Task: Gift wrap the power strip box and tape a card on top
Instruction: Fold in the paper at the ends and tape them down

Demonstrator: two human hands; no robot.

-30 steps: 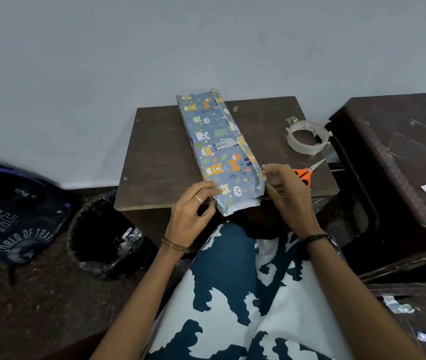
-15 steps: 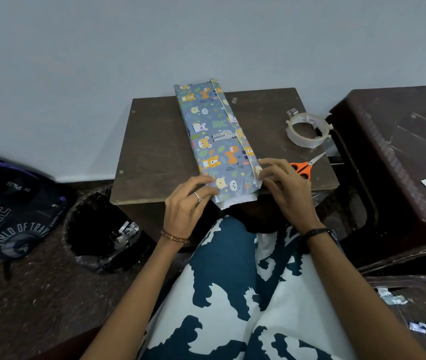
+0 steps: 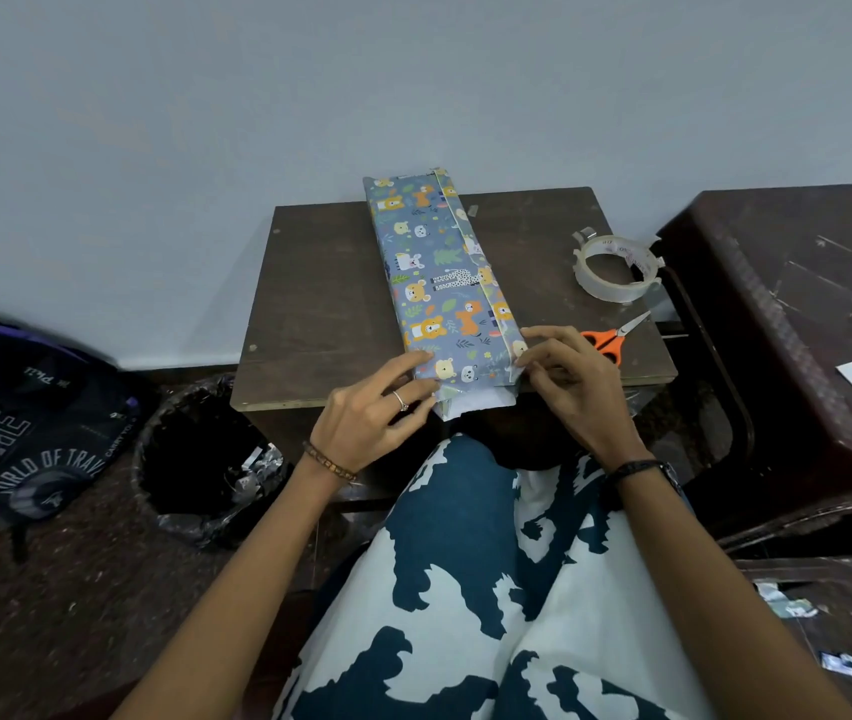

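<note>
Two hands, left hand [image 3: 379, 407], right hand [image 3: 569, 376], pinching long glossy animal-print wrapped box [image 3: 439, 272]

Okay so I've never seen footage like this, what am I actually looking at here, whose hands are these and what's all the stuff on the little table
There is no machine here. A camera worn on a person's head looks down at their own two hands. On the small brown table lies a long box wrapped in animal-print paper. The left hand and right hand pinch the loose paper at the box's near end, folding it shut. Beside it lie a roll of clear tape and orange-handled scissors. A bin stands on the floor to the left.
</note>
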